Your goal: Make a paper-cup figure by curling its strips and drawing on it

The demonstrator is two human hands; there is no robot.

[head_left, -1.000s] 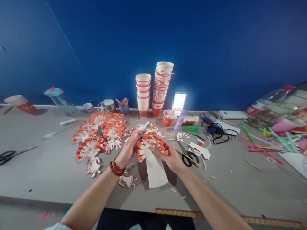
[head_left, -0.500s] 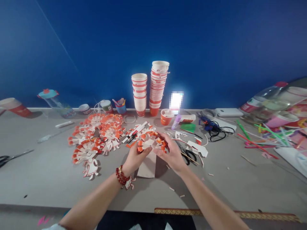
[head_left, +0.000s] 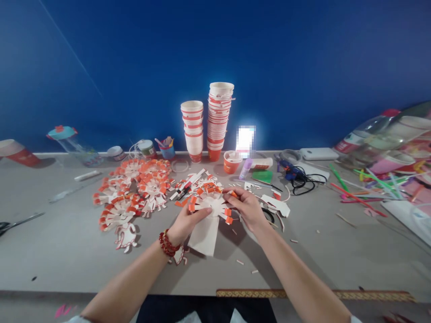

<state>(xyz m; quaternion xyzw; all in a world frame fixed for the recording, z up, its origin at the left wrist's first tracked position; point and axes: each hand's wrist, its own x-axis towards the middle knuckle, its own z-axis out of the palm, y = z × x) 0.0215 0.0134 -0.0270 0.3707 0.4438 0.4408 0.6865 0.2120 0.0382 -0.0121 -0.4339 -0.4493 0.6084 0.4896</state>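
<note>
Fan [head_left: 213,205], held over mid-table [head_left: 313,264], looks partway done: tabs cut and splayed, but the white strip [head_left: 204,237] is plain and its shaping appears left to do. Pale inner face points up; strip's long axis runs toward the person, slightly left, join unclear. Left hand [head_left: 184,224] grips the fan's left edge, thumb on top; right hand [head_left: 248,207] pinches its right edge; pile [head_left: 116,213] at left bears red-edged figures.
</note>
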